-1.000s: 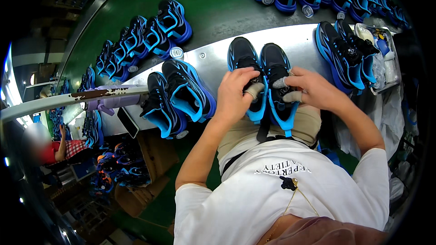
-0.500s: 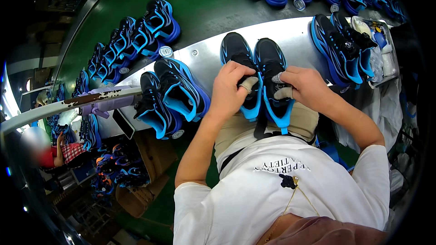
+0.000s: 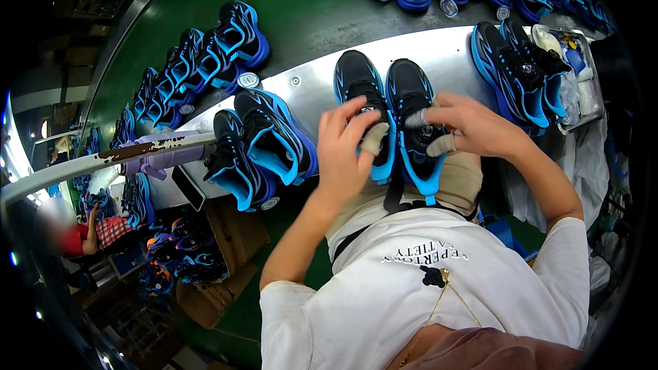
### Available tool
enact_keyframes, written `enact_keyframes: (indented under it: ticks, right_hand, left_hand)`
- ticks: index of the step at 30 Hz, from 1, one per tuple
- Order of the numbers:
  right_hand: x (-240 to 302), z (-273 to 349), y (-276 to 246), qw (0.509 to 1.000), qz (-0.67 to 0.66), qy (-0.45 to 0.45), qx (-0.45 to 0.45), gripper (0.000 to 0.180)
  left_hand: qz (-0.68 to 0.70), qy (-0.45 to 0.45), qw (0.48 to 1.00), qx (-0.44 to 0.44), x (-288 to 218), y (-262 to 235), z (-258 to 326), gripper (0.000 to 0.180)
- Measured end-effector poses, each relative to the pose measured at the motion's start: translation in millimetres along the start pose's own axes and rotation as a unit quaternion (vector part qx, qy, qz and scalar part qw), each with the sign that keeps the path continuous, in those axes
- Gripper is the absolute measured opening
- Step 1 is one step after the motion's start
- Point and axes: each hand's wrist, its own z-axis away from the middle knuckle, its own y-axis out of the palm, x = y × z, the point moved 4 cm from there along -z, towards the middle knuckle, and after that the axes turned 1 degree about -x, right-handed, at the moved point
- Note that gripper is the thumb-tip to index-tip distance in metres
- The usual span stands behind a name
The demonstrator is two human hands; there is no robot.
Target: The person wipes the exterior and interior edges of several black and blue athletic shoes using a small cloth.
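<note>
Two black sneakers with bright blue trim stand side by side before me, toes pointing away: a left shoe (image 3: 358,75) and a right shoe (image 3: 408,82). Each has a round dial on its tongue. My left hand (image 3: 345,142) is at the left shoe, fingers apart and slightly blurred, with a beige cover on its thumb. Over the right shoe's dial (image 3: 426,133), my right hand (image 3: 473,123) has thumb and forefinger spread, both wearing fabric covers. Neither hand grips anything I can see.
More matching pairs stand on the metal ledge, a left pair (image 3: 264,140) and a right pair (image 3: 510,75). Rows of sneakers (image 3: 199,62) line the green belt (image 3: 301,0). A clear tray (image 3: 582,89), a phone (image 3: 188,187) and a white rail (image 3: 82,164) are nearby. Another person (image 3: 89,233) sits far left.
My fingers have come away from the middle of the two shoes, and the dials now show. The left hand has opened and shifted slightly left; the right has spread its thumb and forefinger.
</note>
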Motion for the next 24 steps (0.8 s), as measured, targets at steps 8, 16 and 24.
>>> enact_keyframes:
  ticks: [8,16,24]
  right_hand:
    - [-6,-3,7,0.997,-0.019,-0.052,-0.055,0.036]
    - [-9,1,17,0.993,0.017,-0.046,-0.107,0.038]
    - [-4,7,17,0.991,0.054,0.013,-0.124,0.034]
  left_hand:
    - [0.472,-0.44,0.718,0.261,-41,50,60,0.02]
    - [0.083,-0.17,0.982,-0.014,-8,-10,-11,0.018]
    - [0.067,-0.028,0.993,0.095,24,18,-11,0.019]
